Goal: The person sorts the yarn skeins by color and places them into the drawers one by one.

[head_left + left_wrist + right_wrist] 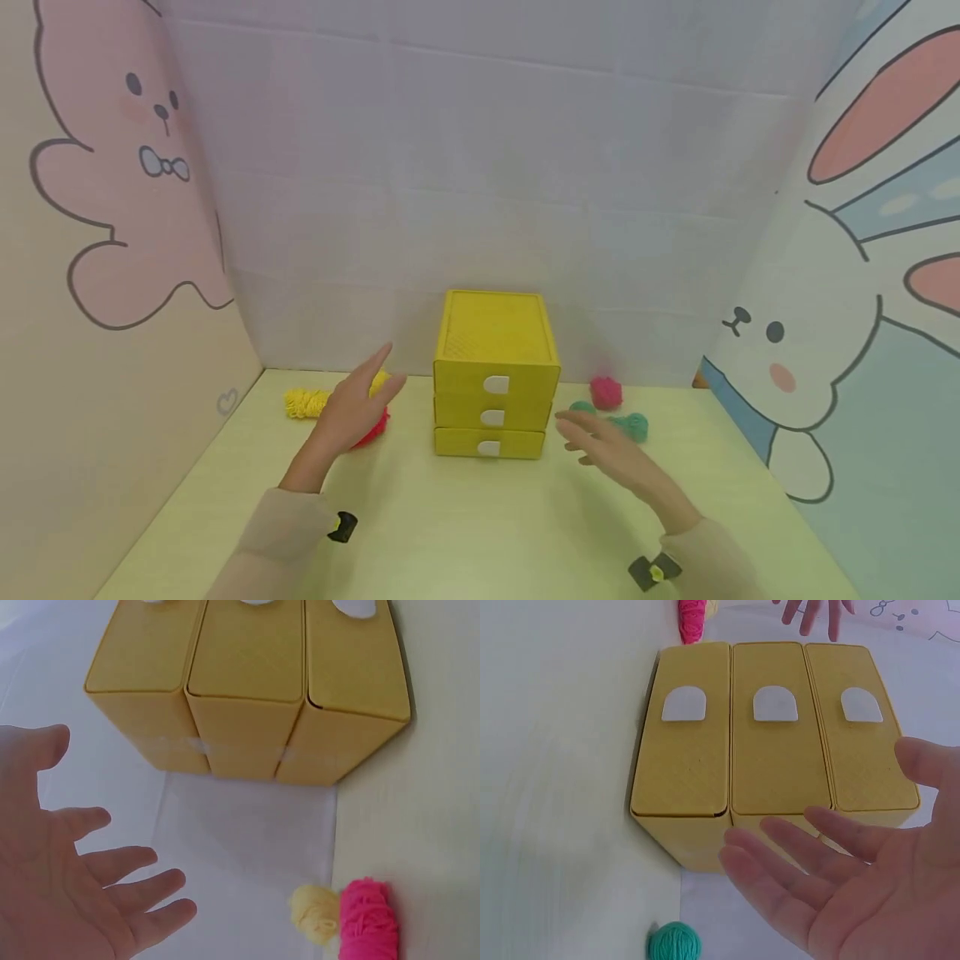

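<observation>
A yellow three-drawer box point(497, 379) stands against the back wall, its drawers closed, each with a white tab point(775, 704) on the front. My left hand point(351, 410) hovers to the left of the box, fingers spread and palm bare in the left wrist view. Behind and below it lie yellow yarn point(306, 404) and red-pink yarn point(368, 922), partly hidden by the hand in the head view. On the other side, my right hand point(609, 448) is held in the air by the box's front right corner, fingers loosely extended and holding nothing.
Green yarn point(634, 427) and a pink yarn ball point(606, 392) lie right of the box, near the back wall. Cloth walls with a pink bear point(120, 250) and a white rabbit point(817, 400) enclose the table point(450, 533) on the sides.
</observation>
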Demonstrator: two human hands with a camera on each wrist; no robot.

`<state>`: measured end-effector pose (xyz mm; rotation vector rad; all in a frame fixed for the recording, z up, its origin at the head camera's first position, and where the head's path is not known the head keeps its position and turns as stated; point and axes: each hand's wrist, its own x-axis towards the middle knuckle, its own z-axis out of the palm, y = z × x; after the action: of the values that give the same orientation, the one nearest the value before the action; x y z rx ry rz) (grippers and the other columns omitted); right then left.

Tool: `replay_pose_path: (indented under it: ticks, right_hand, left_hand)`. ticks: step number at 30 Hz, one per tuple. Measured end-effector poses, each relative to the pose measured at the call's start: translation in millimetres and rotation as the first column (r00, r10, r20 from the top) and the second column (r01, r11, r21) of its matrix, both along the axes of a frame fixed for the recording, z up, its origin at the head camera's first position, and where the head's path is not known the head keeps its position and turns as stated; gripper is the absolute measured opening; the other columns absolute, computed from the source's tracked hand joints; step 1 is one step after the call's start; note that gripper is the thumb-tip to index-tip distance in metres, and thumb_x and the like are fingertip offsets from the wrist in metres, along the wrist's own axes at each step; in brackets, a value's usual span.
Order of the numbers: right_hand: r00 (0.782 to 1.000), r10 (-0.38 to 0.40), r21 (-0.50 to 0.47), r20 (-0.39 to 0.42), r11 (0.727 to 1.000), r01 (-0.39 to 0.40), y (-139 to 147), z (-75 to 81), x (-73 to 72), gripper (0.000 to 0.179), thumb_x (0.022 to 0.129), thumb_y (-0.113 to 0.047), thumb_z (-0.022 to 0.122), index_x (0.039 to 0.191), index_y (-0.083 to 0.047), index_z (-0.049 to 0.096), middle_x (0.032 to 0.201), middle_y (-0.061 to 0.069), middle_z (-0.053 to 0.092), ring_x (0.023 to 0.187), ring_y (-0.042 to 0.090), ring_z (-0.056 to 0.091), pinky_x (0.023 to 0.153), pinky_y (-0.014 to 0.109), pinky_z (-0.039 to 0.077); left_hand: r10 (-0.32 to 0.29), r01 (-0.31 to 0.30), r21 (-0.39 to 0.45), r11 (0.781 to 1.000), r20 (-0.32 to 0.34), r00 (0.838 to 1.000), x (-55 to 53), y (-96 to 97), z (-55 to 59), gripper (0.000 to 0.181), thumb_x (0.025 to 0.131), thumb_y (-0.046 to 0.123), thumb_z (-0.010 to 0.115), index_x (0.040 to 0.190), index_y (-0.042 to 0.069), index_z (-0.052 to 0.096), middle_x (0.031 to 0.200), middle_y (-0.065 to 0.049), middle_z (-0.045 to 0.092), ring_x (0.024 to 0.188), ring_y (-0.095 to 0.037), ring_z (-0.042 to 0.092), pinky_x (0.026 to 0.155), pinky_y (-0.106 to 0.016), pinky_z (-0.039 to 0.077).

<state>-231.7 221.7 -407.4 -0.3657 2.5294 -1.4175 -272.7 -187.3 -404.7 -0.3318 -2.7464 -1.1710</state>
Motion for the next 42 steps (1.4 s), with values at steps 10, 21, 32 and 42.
replay_pose_path:
  ticks: [10,21,32,42]
  right_hand:
    - [0.986,0.116,-0.220,0.115,0.971,-0.089,-25.4,-1.4,-14.9,0.070,0.114,-0.046,0.044,0.160,0.005,0.036,0.156,0.028,0.050,0.137,0.048,0.055,0.111,0.053,0.052]
    - [0.940,0.259,-0.408,0.220,0.900,-0.152,-56.8,3.2,-30.0,0.070,0.114,-0.051,0.040,0.158,0.003,0.041,0.157,0.028,0.050,0.139,0.051,0.053,0.119,0.061,0.042]
    - [0.898,0.303,-0.539,0.318,0.837,-0.092,-71.6,4.2,-37.0,0.074,0.114,-0.053,0.036,0.160,0.004,0.038,0.162,0.028,0.044,0.143,0.051,0.049,0.118,0.055,0.044]
    - [0.881,0.277,-0.566,0.383,0.824,-0.013,-82.1,6.3,-42.7,0.075,0.114,-0.055,0.035,0.161,0.003,0.037,0.163,0.025,0.043,0.146,0.050,0.047,0.116,0.050,0.048]
  left_hand:
    - [-0.081,0.041,0.263,0.964,0.144,0.986,-8.9,36.1,18.5,0.076,0.109,0.065,0.042,0.171,0.026,0.023,0.172,-0.015,0.033,0.155,-0.042,0.035,0.123,-0.068,0.031]
    - [-0.112,-0.004,0.412,0.911,0.258,0.960,-22.8,59.1,28.4,0.074,0.109,0.062,0.041,0.172,0.028,0.020,0.177,-0.007,0.021,0.161,-0.038,0.021,0.126,-0.071,0.016]
    - [-0.152,-0.016,0.518,0.855,0.279,0.948,-37.4,72.2,30.1,0.071,0.112,0.053,0.042,0.172,0.023,0.018,0.177,-0.005,0.018,0.162,-0.032,0.020,0.131,-0.056,0.021]
    - [-0.166,-0.021,0.583,0.812,0.266,0.949,-42.8,78.6,32.3,0.062,0.112,0.038,0.041,0.170,0.022,0.026,0.175,-0.005,0.026,0.160,-0.028,0.025,0.129,-0.054,0.027]
